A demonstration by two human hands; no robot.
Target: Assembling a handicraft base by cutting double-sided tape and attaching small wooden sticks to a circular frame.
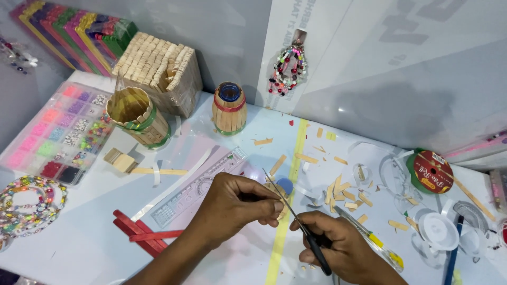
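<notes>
Near the centre of the white table point(253, 132), the left hand point(235, 203) has its thumb and fingertips pressed together on something small; the pinched piece is hidden behind the fingers, so its kind cannot be told. The right hand point(338, 245) is closed around the dark handles of a pair of scissors point(301, 227), whose thin blades slant up and left past the left fingertips. Whether the blades are parted is hard to make out. Just behind the left fingers a blue round cap point(285, 184) peeps out, half covered.

Short wooden stick offcuts point(343, 192) lie scattered to the right of the hands. A clear ruler point(198, 187) lies left of the left hand, with red craft sticks point(145, 232) nearer still. Far left stands an open cup of wooden sticks with a green band point(138, 116), beside a block of stacked sticks point(158, 71) and a small stick barrel with a red band point(229, 110). A bead organiser box point(58, 132) sits at the left edge, and beaded bracelets point(29, 206) are cut off by the frame. A red ribbon spool point(432, 171) and a white cord spool point(438, 230) lie to the right. A yellow-tipped tool point(380, 245) is partly hidden under the right hand.
</notes>
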